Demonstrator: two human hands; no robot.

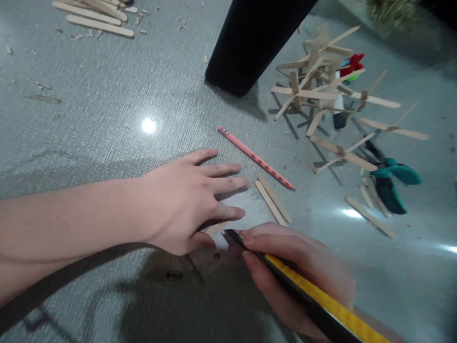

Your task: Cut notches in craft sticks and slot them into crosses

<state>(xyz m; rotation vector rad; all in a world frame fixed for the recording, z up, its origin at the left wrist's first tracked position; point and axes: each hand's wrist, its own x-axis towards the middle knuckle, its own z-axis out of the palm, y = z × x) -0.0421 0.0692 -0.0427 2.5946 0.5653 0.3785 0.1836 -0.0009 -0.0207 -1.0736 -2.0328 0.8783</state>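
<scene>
My left hand [200, 195] lies flat with its fingers spread, pressing on the table over a small wooden craft stick [216, 229]. Only a short piece of that stick shows, between thumb and forefinger; the rest is hidden. In my right hand [300, 267] is a yellow and black utility knife [310, 288], held like a pen. Its dark blade tip reaches close to the stick's visible end; whether they touch I cannot tell. Two craft sticks [273, 200] lie side by side just beyond my right hand. A pink pencil [257, 158] rests past my left fingertips.
A black block-like object [253, 43] stands at the top middle. Joined craft-stick crosses [317, 81] spread at the upper right, with teal-handled pliers [392, 183] and loose sticks [371, 218] nearby. More sticks [100, 25] and wood chips lie at the top left.
</scene>
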